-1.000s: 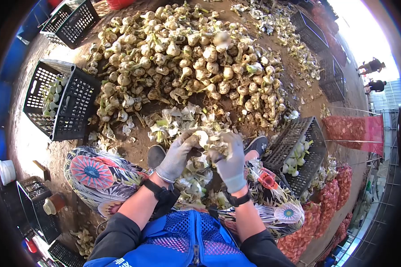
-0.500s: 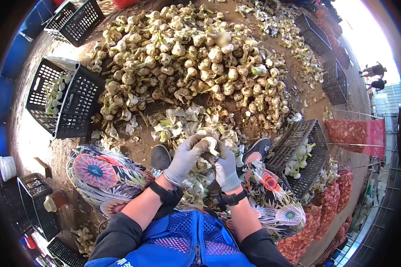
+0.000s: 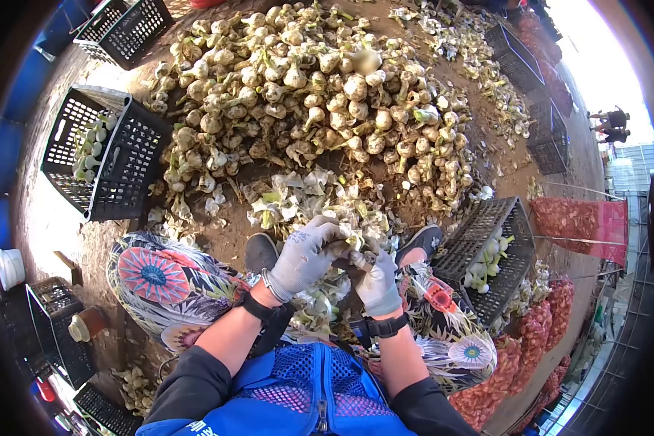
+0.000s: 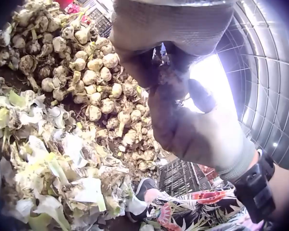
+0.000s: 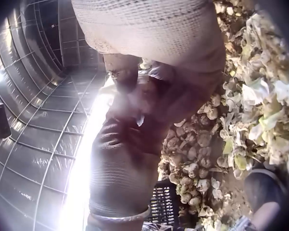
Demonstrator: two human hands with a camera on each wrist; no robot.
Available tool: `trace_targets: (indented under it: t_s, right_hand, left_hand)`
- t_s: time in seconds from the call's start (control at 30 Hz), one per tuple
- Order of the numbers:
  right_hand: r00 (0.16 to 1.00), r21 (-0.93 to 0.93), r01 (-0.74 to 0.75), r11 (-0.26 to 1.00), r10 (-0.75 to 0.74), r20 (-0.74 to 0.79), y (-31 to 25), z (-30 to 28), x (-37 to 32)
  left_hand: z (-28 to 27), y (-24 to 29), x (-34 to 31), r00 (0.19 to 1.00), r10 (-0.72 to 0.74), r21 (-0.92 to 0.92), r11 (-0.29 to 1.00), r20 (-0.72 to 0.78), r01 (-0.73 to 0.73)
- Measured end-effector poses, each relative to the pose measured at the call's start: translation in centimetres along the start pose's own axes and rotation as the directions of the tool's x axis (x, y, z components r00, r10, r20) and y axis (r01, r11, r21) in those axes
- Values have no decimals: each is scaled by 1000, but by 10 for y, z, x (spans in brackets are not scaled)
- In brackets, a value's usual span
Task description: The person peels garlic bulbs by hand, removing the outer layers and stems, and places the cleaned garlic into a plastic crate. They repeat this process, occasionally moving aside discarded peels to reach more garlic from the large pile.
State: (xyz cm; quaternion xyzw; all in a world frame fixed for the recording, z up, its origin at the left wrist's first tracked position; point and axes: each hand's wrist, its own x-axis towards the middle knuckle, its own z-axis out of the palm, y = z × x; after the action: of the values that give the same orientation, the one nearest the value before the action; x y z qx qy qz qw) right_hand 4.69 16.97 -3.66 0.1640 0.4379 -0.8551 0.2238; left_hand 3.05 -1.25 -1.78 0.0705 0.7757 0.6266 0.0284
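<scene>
Both hands wear pale, soiled work gloves and meet over a heap of shed garlic skins [image 3: 291, 196], between the person's knees. My left hand [image 3: 307, 256] curls its fingers around a garlic bulb [image 3: 359, 259] from the left. From the right, my right hand [image 3: 378, 282] grips the same bulb, thumb against it. Loose whitish skin shows above the fingers. In the left wrist view, the right hand [image 4: 197, 130] is in shadow beneath the left; the right wrist view shows the left hand [image 5: 123, 163] close against it. Most of the bulb is hidden by fingers in both wrist views.
A large pile of unpeeled garlic [image 3: 305, 87] lies ahead. A black crate [image 3: 127, 163] at left and another [image 3: 487, 251] by the right foot hold cleaned white bulbs. Red mesh sacks [image 3: 534, 327] stand at right, with another pink net [image 3: 581, 221] beyond. Two people are in the distance.
The hands were apart a second ago, with pale skin between them. They have come together on the bulb, and the left hand has turned so its back faces up more.
</scene>
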Motion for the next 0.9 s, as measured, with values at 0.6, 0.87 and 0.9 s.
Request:
trace_targets:
  t_s: [0.6,0.87,0.9]
  right_hand:
    - [985,-90,167,982,-164,48,-6,13,-5]
    - [980,175,188,967,-195,28,-17,8,-6]
    - [975,103,220,970,-222,15,-15,5,-5]
  left_hand:
    - [1,-8,2,868,-476,-630,719,-139,293]
    - [1,-30,4,915,-398,-333,873,-67,356]
    - [-2,-13,5,889,-452,-357,820,74,447]
